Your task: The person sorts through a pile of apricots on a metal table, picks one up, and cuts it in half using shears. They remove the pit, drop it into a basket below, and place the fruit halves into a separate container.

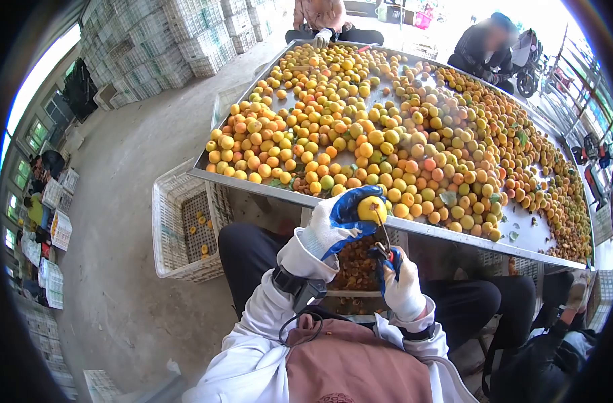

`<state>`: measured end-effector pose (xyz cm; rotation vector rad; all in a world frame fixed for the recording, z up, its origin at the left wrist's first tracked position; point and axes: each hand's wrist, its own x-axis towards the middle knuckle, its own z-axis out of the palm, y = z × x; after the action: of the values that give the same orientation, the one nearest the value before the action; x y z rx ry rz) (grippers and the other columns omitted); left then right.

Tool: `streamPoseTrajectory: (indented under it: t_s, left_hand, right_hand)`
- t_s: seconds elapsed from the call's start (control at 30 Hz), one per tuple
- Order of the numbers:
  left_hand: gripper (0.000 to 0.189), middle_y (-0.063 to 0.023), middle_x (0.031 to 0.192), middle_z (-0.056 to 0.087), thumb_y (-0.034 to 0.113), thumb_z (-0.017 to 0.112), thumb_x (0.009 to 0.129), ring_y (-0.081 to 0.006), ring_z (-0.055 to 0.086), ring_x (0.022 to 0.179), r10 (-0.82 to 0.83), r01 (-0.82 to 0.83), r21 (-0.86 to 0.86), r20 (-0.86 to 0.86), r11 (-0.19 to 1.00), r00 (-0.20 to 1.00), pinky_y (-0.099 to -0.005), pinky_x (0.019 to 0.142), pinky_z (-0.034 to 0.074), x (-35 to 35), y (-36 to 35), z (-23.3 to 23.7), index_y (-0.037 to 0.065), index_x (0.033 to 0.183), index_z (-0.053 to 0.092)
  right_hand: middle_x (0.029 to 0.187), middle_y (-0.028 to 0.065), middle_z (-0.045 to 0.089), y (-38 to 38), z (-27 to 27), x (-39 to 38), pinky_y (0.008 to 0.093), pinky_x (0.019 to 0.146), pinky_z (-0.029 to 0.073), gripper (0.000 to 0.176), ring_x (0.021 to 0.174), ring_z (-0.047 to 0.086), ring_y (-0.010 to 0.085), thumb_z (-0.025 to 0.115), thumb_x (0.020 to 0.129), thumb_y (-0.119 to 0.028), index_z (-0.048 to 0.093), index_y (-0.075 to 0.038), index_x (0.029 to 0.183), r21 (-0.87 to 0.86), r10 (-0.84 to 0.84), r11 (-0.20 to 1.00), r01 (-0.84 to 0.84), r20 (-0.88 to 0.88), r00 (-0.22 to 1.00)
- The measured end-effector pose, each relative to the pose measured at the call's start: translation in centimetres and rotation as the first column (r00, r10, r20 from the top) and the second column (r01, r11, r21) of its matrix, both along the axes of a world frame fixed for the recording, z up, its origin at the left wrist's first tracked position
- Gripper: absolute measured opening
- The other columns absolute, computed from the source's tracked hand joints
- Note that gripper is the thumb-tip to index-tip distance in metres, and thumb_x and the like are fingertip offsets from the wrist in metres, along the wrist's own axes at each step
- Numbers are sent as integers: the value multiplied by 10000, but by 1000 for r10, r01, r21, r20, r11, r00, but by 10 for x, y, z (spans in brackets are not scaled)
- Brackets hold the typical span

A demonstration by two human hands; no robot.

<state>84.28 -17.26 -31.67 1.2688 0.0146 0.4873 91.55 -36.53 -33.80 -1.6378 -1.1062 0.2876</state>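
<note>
My left hand (340, 220), in a white glove with a blue coated palm, is closed around a yellow persimmon (372, 210). The fruit's brown stem end faces me, just past the front edge of the metal table. My right hand (402, 285), gloved the same way, grips a small knife (387, 250) with a dark and red handle. Its thin blade points up and reaches the persimmon's stem end. Beneath my hands, a crate (355, 293) holds brown trimmings. More yellow and orange persimmons (333, 121) cover the table (266, 187) beyond.
A white plastic crate (160, 225) with a few fruits inside stands on the floor at left. Two people (481, 54) sit at the table's far side; another person (548, 356) is close at my right. Stacked crates (145, 54) line the back left.
</note>
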Motion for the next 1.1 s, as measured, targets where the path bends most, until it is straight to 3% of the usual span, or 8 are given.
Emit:
streamPoseTrajectory:
  t_s: [0.23,0.4,0.6,0.77,0.83,0.9,0.97,1.1]
  left_hand:
    - [606,-128,1324,594,-14,764,830,-199,600,1192,29,-35,140,41,989,999,-352,1041,493,2,-3,-3,-40,1374,500]
    - [502,-138,1222,652,80,747,874,-217,647,1114,-37,38,-243,7,969,999,-334,968,528,10,-25,-5,-33,1318,541]
    - [405,-135,1109,683,235,586,1001,-207,678,971,-133,108,-569,-2,815,991,-329,885,536,34,-47,-17,-15,1315,535]
    - [434,-112,1087,683,248,656,974,-164,680,922,-63,79,-488,49,869,997,-281,770,570,58,-56,-25,-13,1304,550]
    - [436,-94,1115,678,192,694,947,-146,666,957,50,-40,-136,73,990,996,-275,829,560,73,-46,-45,-14,1304,551]
    - [305,-98,996,673,166,643,974,-174,656,919,58,-59,-212,-11,976,998,-298,846,534,70,-52,-36,-17,1212,582]
    - [243,-82,963,667,225,587,1011,-158,651,879,-97,53,-638,-35,768,995,-289,821,528,59,-73,-11,15,1132,599]
    - [301,-77,963,674,333,533,1033,-146,646,881,-37,-7,-379,-108,925,994,-279,800,519,56,-84,-20,44,1076,604]
  right_hand:
    - [739,169,589,-2,3,1,394,591,467,210,639,590,364,529,883,41,579,0,1082,-77,-73,994,75,34,997]
    - [812,229,648,13,-2,8,457,646,498,236,770,638,458,583,906,-21,565,-7,1140,-67,-104,992,108,57,993]
    - [855,227,664,21,-35,17,435,668,512,254,782,651,427,542,925,-11,560,26,1175,23,-268,963,267,56,962]
    - [837,207,657,12,-32,21,400,678,504,159,777,658,383,503,970,-8,573,35,1105,13,-324,946,324,11,946]
    - [857,223,659,8,-30,24,404,689,505,136,787,659,392,504,968,-12,572,33,1077,24,-324,946,324,6,946]
    - [838,223,658,7,-28,23,413,680,508,116,780,661,403,514,960,-16,571,29,1051,5,-321,947,321,-5,947]
    - [800,217,650,8,-36,20,418,664,510,116,753,659,404,521,953,-20,570,28,1047,-7,-372,928,373,32,928]
    - [785,186,661,4,-58,28,401,650,512,123,732,677,350,522,951,-13,574,33,1053,-47,-388,921,387,-31,921]
